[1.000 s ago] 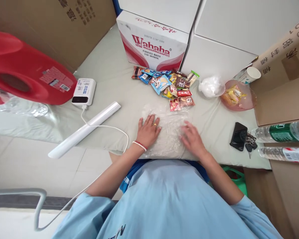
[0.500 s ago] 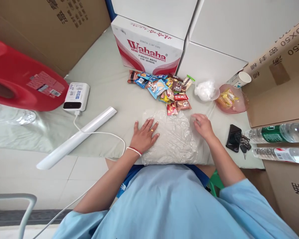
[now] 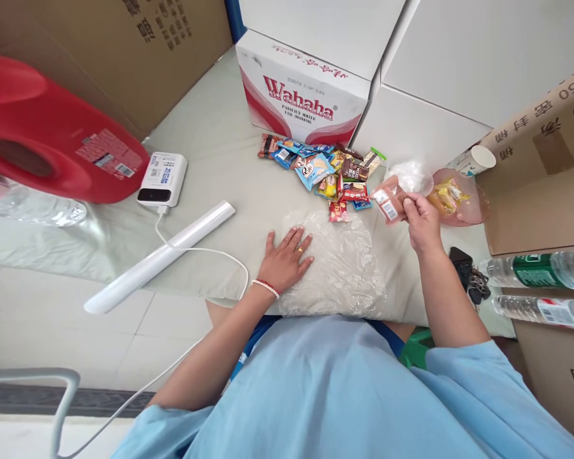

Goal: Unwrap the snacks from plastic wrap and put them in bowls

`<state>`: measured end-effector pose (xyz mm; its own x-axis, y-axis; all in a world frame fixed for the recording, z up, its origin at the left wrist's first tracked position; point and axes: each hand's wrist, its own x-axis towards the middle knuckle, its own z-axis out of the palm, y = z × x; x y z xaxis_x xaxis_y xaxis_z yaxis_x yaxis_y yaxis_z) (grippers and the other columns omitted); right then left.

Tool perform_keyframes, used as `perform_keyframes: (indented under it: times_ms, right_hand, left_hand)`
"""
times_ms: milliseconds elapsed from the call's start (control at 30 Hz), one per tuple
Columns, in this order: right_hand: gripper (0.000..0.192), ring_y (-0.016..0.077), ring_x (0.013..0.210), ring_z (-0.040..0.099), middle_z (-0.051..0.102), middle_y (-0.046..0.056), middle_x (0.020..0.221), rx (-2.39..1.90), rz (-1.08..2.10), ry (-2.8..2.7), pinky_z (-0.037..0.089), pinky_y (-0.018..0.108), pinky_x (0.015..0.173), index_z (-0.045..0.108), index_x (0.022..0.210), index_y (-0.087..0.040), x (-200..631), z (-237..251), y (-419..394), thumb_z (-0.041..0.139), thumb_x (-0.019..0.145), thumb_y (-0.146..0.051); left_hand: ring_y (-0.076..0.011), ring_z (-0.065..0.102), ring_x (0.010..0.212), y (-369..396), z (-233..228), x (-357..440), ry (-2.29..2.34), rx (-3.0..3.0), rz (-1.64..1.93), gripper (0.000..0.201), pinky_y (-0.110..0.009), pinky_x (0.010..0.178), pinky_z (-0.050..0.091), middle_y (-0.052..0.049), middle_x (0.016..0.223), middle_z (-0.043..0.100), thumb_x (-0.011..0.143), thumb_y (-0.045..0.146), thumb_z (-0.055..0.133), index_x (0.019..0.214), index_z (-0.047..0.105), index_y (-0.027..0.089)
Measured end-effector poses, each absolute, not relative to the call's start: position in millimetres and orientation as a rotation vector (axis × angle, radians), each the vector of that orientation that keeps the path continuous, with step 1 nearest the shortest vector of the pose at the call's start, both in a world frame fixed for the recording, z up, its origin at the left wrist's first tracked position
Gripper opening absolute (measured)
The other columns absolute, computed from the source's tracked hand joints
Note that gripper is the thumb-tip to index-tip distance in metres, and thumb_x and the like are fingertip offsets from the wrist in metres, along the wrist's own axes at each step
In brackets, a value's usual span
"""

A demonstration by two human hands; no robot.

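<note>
beside the snack pile (image 3: 321, 171), brown packet (image 3: 387, 199) in pinch grip of right hand (image 3: 423, 223), free end leftward, long axis unclear

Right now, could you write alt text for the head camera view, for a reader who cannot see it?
A person's right hand holds a reddish-brown snack packet, while the left hand lies flat at the edge of crinkled clear plastic. Beyond it, colourful wrapped snacks lie piled before a Wahaha water box.

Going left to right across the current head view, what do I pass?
Red jug → white boxy device → left hand → clear plastic → reddish-brown packet → right hand → pink bowl → green-labelled bottle.
</note>
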<state>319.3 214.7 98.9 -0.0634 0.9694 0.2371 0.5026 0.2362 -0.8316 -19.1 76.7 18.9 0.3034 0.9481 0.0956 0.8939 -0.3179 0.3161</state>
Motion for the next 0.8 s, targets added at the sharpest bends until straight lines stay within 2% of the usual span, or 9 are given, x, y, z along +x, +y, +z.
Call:
perform_keyframes:
  times_ms: [100, 233, 333, 467, 533, 667, 733, 800]
  right_hand:
    - [0.042, 0.02, 0.086, 0.07, 0.076, 0.005, 0.102, -1.346, 1.141, -1.666, 0.057, 0.032, 0.077, 0.072, 0.112, -0.022, 298, 97, 170, 0.062, 0.094, -0.059]
    - [0.036, 0.021, 0.094, 0.071, 0.077, 0.005, 0.104, -1.242, 1.423, -1.967, 0.055, 0.034, 0.086, 0.074, 0.108, -0.021, 252, 78, 125, 0.056, 0.099, -0.05]
    - [0.033, 0.0234, 0.099, 0.071, 0.077, 0.006, 0.107, -1.278, 1.227, -2.123, 0.055, 0.037, 0.091, 0.075, 0.108, -0.021, 241, 64, 130, 0.054, 0.098, -0.045]
    - [0.032, 0.0265, 0.101, 0.07, 0.075, 0.009, 0.108, -1.624, 0.604, -2.089, 0.054, 0.042, 0.096, 0.075, 0.11, -0.021, 268, 59, 189, 0.049, 0.098, -0.035]
    - [0.036, 0.0292, 0.111, 0.066, 0.07, 0.012, 0.121, -1.733, 0.372, -2.166, 0.053, 0.045, 0.101, 0.073, 0.121, -0.019, 282, 57, 226, 0.052, 0.092, -0.026]
    - [0.053, 0.034, 0.132, 0.056, 0.051, 0.016, 0.152, -1.745, 0.301, -2.316, 0.051, 0.048, 0.107, 0.065, 0.138, -0.016, 289, 44, 269, 0.063, 0.086, -0.031]
    - [0.056, 0.0348, 0.133, 0.055, 0.05, 0.016, 0.155, -1.748, 0.282, -2.325, 0.051, 0.049, 0.106, 0.063, 0.142, -0.018, 286, 35, 272, 0.063, 0.089, -0.037]
    - [0.05, 0.0335, 0.129, 0.057, 0.056, 0.014, 0.15, -1.75, 0.254, -2.317, 0.052, 0.047, 0.103, 0.065, 0.14, -0.021, 284, 29, 269, 0.057, 0.094, -0.039]
  left_hand:
    - [-0.0305, 0.029, 0.158, 77, 20, -19, 1.69, 2.368, 0.372, 0.059, -0.07, 0.126, 0.001, -0.012, 0.17, 0.03, 0.106, 0.049, 0.036, 0.161, 0.039, 0.026]
    - [-0.0324, 0.03, 0.157, 78, 22, -19, 1.689, 2.364, 0.339, 0.059, -0.072, 0.125, 0.002, -0.012, 0.17, 0.03, 0.106, 0.047, 0.037, 0.161, 0.038, 0.027]
    - [-0.0323, 0.031, 0.157, 78, 23, -18, 1.693, 2.373, 0.331, 0.059, -0.071, 0.125, 0.003, -0.012, 0.171, 0.028, 0.106, 0.046, 0.037, 0.161, 0.037, 0.028]
    - [-0.0311, 0.03, 0.158, 78, 21, -18, 1.704, 2.367, 0.347, 0.059, -0.07, 0.126, 0.002, -0.012, 0.17, 0.029, 0.106, 0.047, 0.036, 0.161, 0.039, 0.027]
    - [-0.03, 0.03, 0.158, 79, 20, -17, 1.71, 2.358, 0.358, 0.058, -0.069, 0.126, 0.002, -0.011, 0.17, 0.029, 0.106, 0.046, 0.036, 0.16, 0.04, 0.027]
    - [-0.0274, 0.029, 0.158, 79, 19, -17, 1.724, 2.347, 0.38, 0.056, -0.069, 0.126, 0.001, -0.011, 0.17, 0.03, 0.107, 0.044, 0.03, 0.16, 0.04, 0.027]
    - [-0.0271, 0.029, 0.158, 78, 18, -17, 1.722, 2.35, 0.381, 0.056, -0.069, 0.126, 0.001, -0.01, 0.171, 0.029, 0.108, 0.044, 0.029, 0.16, 0.039, 0.027]
    - [-0.0276, 0.028, 0.159, 78, 19, -17, 1.717, 2.356, 0.371, 0.056, -0.069, 0.126, 0.001, -0.01, 0.171, 0.029, 0.108, 0.044, 0.029, 0.161, 0.039, 0.027]
